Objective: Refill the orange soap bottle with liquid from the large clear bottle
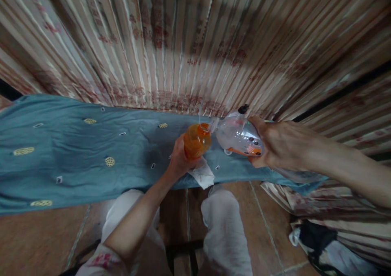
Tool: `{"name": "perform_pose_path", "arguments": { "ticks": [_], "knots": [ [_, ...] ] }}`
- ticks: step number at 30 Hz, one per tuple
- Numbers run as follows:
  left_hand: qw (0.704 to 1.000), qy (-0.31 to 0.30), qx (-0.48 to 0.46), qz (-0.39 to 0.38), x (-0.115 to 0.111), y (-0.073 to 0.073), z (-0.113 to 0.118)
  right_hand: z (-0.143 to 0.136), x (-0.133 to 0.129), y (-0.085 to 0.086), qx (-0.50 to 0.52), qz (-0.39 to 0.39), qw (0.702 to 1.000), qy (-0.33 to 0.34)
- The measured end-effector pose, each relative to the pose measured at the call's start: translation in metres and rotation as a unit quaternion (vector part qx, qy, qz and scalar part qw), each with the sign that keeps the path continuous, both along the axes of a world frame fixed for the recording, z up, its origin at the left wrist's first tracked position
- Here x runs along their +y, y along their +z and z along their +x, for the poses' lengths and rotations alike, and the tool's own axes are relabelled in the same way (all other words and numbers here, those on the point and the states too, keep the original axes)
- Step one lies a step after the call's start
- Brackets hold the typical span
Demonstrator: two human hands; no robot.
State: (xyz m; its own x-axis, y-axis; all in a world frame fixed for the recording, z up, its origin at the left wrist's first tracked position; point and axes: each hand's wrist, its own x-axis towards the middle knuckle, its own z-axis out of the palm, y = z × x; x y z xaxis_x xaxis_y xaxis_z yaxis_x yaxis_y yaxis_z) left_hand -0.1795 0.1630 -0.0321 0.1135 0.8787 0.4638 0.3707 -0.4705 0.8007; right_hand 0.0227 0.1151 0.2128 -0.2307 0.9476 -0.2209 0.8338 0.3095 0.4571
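Observation:
My left hand (179, 157) is wrapped round an orange translucent bottle (195, 142) with an open mouth, held roughly upright. From the right, my right hand (269, 143) grips a large clear bottle (233, 133) by its body. That bottle lies tilted on its side, its neck right at the orange bottle's mouth; I cannot tell whether liquid is flowing. Orange and dark markings show on the clear bottle. Beneath the orange bottle is a white tissue (204, 174). A small black cap or pump top (243, 109) shows behind the clear bottle, its lower part hidden.
A teal patterned cloth (76, 145) covers the long narrow surface before me. Pleated curtains (183, 44) hang close behind it. Both my knees in white trousers (224, 223) are below the front edge, over a tiled floor (265, 211). Dark and light fabric (324, 243) lies at lower right.

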Motion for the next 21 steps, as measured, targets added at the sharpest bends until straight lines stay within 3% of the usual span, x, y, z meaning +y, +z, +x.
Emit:
{"name": "perform_pose_path", "arguments": {
  "ticks": [5, 21],
  "knots": [
    [1.0, -0.004, -0.007, 0.002, -0.0006, 0.0018, -0.001, -0.0061, -0.0012, 0.0035, -0.014, -0.018, 1.0, -0.019],
    [1.0, -0.012, -0.016, 0.005, 0.0017, -0.0029, -0.0009, 0.0027, -0.0005, -0.0041, 0.029, 0.003, 0.999, 0.019]
  ]
}}
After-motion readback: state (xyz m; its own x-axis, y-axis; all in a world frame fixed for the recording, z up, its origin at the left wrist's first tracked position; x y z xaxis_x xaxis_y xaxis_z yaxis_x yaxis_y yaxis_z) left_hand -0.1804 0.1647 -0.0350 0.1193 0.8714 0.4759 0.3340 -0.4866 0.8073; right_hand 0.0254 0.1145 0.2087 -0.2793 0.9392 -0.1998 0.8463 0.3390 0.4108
